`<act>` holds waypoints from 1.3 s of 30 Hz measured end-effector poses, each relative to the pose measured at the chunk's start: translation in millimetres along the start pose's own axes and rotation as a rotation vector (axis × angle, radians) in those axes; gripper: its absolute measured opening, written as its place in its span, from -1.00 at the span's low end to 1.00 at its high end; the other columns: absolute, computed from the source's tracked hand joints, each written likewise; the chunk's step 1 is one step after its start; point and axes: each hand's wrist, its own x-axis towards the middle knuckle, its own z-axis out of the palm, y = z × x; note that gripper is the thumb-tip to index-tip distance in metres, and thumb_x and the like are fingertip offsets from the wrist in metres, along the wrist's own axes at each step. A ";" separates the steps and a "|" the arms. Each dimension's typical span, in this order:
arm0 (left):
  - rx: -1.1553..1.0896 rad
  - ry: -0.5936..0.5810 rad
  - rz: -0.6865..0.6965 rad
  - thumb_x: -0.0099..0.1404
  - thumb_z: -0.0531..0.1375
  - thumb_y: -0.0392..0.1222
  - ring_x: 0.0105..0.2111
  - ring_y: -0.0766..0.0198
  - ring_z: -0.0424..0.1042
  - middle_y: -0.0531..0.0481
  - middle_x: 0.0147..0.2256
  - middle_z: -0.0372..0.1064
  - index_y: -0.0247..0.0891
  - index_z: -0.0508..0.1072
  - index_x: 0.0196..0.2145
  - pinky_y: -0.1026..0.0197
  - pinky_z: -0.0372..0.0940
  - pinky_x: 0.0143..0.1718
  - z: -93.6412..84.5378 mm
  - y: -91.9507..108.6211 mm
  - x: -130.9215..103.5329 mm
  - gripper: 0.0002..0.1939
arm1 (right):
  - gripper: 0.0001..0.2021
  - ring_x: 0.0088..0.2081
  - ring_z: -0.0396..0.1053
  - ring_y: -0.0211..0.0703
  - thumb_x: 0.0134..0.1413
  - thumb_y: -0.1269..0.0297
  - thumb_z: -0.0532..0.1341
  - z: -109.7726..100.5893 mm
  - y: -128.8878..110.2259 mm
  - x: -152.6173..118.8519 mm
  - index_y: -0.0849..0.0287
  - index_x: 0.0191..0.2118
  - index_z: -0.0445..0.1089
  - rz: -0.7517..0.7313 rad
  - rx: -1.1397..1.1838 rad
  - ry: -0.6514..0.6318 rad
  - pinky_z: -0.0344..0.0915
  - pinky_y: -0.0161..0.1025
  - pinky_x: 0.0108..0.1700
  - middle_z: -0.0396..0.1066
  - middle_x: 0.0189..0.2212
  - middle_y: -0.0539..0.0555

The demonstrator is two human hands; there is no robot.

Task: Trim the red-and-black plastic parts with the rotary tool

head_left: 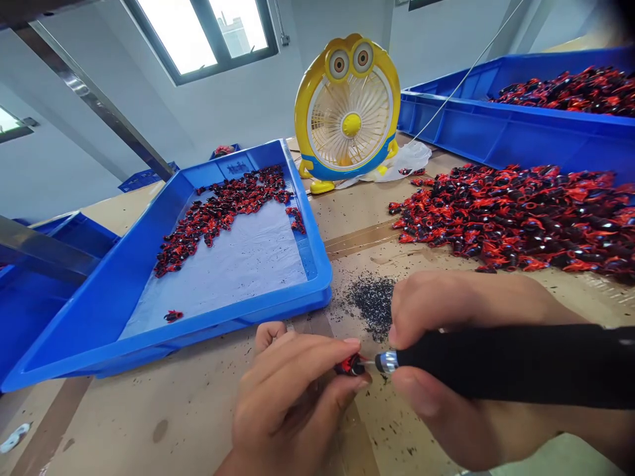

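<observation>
Between the fingertips and thumb of my left hand (pixel 292 390) is a small red-and-black part (pixel 350 364), mostly covered by the fingers. My right hand (pixel 446 304) is wrapped round a black pen-shaped rotary tool (pixel 496 363) with a silver collar. Its thin metal bit points left and meets the part, though I cannot tell whether it is inside it or only touching. Just beyond both hands, a heap of black shavings (pixel 374 301) lies on the brown cardboard tabletop (pixel 198 410).
Left of my hands stands a blue tray (pixel 317 284) lined with white sheeting, holding red-and-black parts (pixel 218 208). A large pile of similar parts (pixel 516 218) lies at right, before another blue bin (pixel 496 129). A yellow fan (pixel 352 125) stands at the back.
</observation>
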 end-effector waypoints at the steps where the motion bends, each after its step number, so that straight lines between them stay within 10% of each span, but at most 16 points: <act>1: -0.005 0.008 -0.004 0.46 0.37 -0.23 -0.39 0.24 0.62 0.10 -0.25 0.70 -0.09 0.57 0.01 0.01 0.20 -0.07 0.2 0.2 -0.4 -0.80 | -0.98 -0.60 0.18 -0.42 0.12 0.31 0.24 2.0 0.0 -1.0 0.08 -0.32 0.38 0.008 -0.006 0.003 0.17 -0.37 -0.52 0.30 -0.57 -0.16; 23: -0.051 -0.034 -0.007 0.43 0.38 -0.33 -0.37 0.29 0.59 0.13 -0.23 0.67 -0.14 0.55 0.03 0.03 0.14 -0.05 -0.6 0.2 -1.2 -0.74 | -0.94 -0.63 0.11 -0.41 0.13 0.26 0.26 -1.2 2.5 1.1 0.06 -0.35 0.38 0.017 -0.021 -0.046 0.09 -0.36 -0.57 0.25 -0.60 -0.18; 39: -0.065 -0.032 0.009 0.48 0.35 -0.26 -0.37 0.34 0.57 0.14 -0.24 0.67 -0.16 0.55 0.01 0.07 0.16 -0.08 0.2 -0.3 1.0 -0.82 | -0.72 -0.50 0.46 -0.14 0.09 0.00 0.48 -14.1 2.5 -3.2 0.06 -0.31 0.48 0.072 0.078 -0.025 0.35 -0.24 -0.55 0.46 -0.49 0.03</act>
